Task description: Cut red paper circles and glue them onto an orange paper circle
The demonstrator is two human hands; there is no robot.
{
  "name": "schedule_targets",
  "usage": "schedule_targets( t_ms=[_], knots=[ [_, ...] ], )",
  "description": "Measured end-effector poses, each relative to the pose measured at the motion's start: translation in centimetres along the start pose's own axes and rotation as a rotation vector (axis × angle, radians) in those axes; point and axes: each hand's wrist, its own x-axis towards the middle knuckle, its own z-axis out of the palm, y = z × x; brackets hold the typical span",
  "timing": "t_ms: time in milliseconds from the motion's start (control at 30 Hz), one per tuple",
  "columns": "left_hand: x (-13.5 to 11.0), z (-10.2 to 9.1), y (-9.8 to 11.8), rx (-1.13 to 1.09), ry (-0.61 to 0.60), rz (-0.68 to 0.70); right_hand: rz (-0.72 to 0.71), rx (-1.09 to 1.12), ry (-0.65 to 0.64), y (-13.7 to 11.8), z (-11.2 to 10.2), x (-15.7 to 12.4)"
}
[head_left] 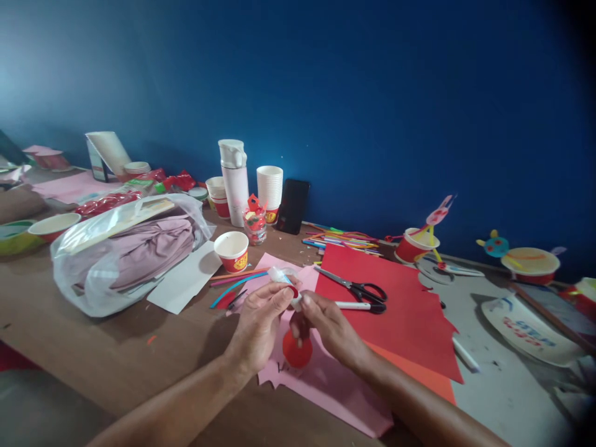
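In front of me, my left hand (261, 320) is closed round a small white tube (281, 276) with blue and red on it. It looks like glue, but the fingers cover most of its label. The thumb and forefinger of my right hand (328, 323) pinch at the tube's white near end; its other fingers curl below. Under the hands, a red paper disc (297, 351) lies on a pink paper sheet (335, 388) with dark handwriting. To the right, black-handled scissors (361, 288) and a white pen (356, 305) rest on red paper (395, 323).
A plastic bag (135, 248) with mauve cloth sits left beside a white card (186, 279). Behind are a paper cup (231, 251), white flask (234, 186), stacked cups (269, 186) and a phone (293, 207) by the wall. Coloured pipe cleaners (344, 237) and decorated cups (416, 245) are right.
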Motion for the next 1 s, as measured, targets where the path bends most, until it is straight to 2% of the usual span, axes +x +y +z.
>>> schedule_targets(
  t_ms=[67,133,200,333,400,433,500,600,667,733,800,867,933,1000],
  knots=[
    [0.1,-0.1,-0.1,-0.008,0.031,-0.019,-0.064,-0.183,0.101,-0.2,-0.1,0.0],
    [0.2,-0.2,-0.2,-0.018,0.016,-0.036,-0.062,-0.341,0.187,-0.4,-0.2,-0.1],
    [0.1,-0.3,-0.3,-0.032,-0.020,-0.028,-0.034,-0.350,0.184,-0.4,-0.2,-0.2],
    [-0.2,-0.3,-0.3,-0.024,-0.050,-0.055,0.054,0.129,-0.105,0.8,0.2,-0.3],
    [-0.4,-0.3,-0.1,-0.019,-0.069,-0.079,0.090,0.316,-0.170,1.3,0.5,-0.3],
    [-0.4,-0.3,-0.1,-0.017,-0.077,-0.080,0.091,0.333,-0.174,1.3,0.5,-0.3],
    [-0.3,-0.5,0.0,-0.017,-0.086,-0.054,0.057,0.151,-0.134,1.0,0.3,-0.3],
    [0.1,-0.9,0.2,-0.010,-0.085,0.001,-0.064,-0.496,0.045,0.4,-0.4,-0.4],
    [0.3,-1.1,0.2,0.012,-0.080,0.012,-0.130,-0.834,0.137,0.4,-0.7,-0.5],
    [0.3,-1.2,0.1,0.036,-0.085,0.015,-0.159,-0.964,0.167,0.8,-0.8,-0.6],
    [0.3,-1.2,0.0,0.059,-0.112,0.033,-0.160,-0.946,0.176,1.0,-0.6,-0.8],
    [0.1,-1.2,-0.1,0.084,-0.142,0.062,-0.132,-0.835,0.149,0.9,-0.4,-1.0],
    [-0.1,-1.3,-0.2,0.098,-0.160,0.103,-0.089,-0.616,0.088,0.7,-0.2,-1.1],
    [-0.3,-1.4,-0.3,0.084,-0.171,0.131,-0.025,-0.300,-0.008,0.6,0.2,-0.9]
  ],
)
